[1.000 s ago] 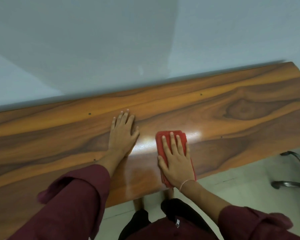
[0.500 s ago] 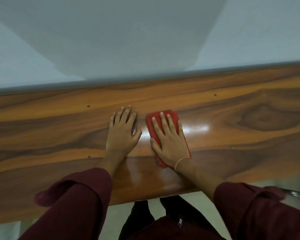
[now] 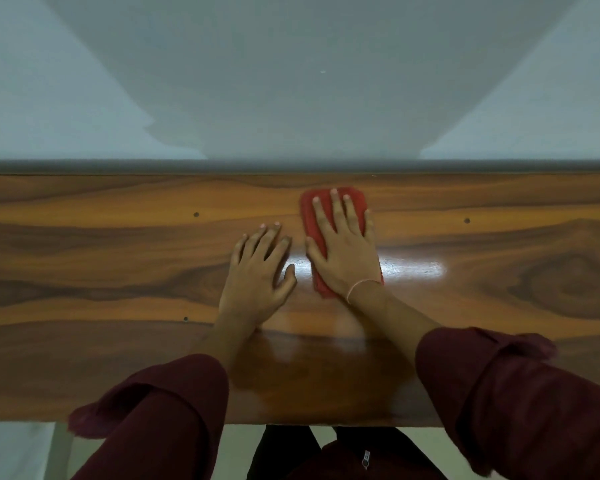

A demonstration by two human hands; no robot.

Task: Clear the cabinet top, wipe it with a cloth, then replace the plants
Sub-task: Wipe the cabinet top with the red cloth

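The glossy wooden cabinet top spans the whole width of the head view. A folded red cloth lies on it near the back edge, pressed flat under my right hand, whose fingers are spread over it. My left hand rests flat on the bare wood just left of the cloth, fingers apart, holding nothing. No plants are in view.
A pale wall rises directly behind the cabinet's back edge. Small dark dots mark the wood. Light floor shows below the front edge, and my dark red sleeves fill the lower corners.
My right hand has pushed the red cloth from the front part of the top away toward the wall. The left hand has stayed planted on the wood.
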